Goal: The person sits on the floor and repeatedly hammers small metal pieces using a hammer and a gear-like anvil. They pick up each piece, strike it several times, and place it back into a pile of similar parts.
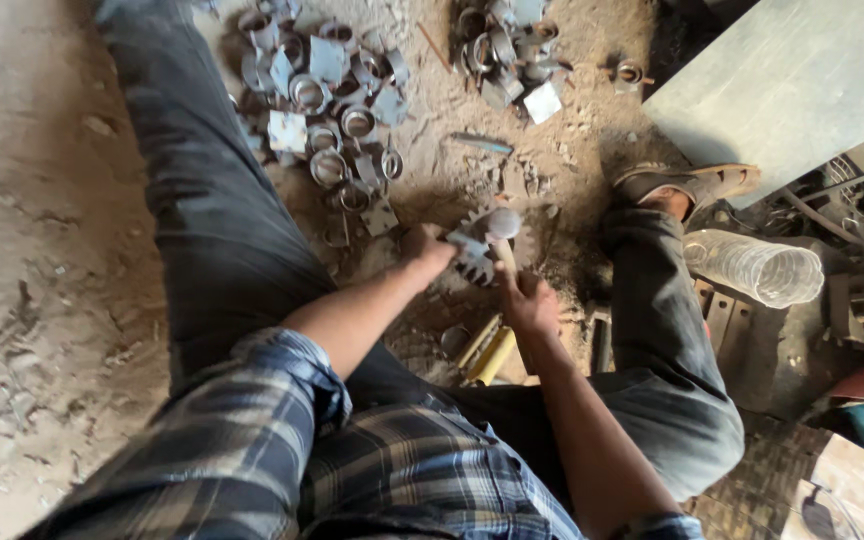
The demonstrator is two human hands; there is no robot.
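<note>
1. Our left fingers (430, 243) are curled and pressed around a small toothed metal piece (471, 255), pinning it low over the dirt between our legs; our right fingers (518, 290) are wrapped tight around the wooden handle of a hammer (502, 226), whose rounded head sits just above and beside the toothed piece.
2. To do this step well, we judge the left hand (422, 250) should keep its fingertips on the outer edge of the piece, clear of the spot under the hammer head, since the two are almost touching.
3. We would keep the right hand's (529, 303) grip firm on the handle and use short, square blows so the head does not glance off the teeth toward the holding hand.
4. The piece looks likely to skid on loose grit, so pressing it flat seems wise; we cannot tell what, if anything, lies under it.
5. The surface is a bare dirt floor (42, 250), cracked and dusty, and we sit on it with legs spread in dark trousers.
6. Ahead lie two heaps of grey metal rings and square plates, the larger heap (327, 110) by the left knee and the smaller heap (507, 55) well apart from it.
7. Near the sandalled right foot (687, 185) rest a clear ribbed plastic bottle (752, 268) on its side, a grey slab (782, 80), and dark machine parts.
8. A yellow-handled tool (489, 355) lies just beside the right wrist.
</note>
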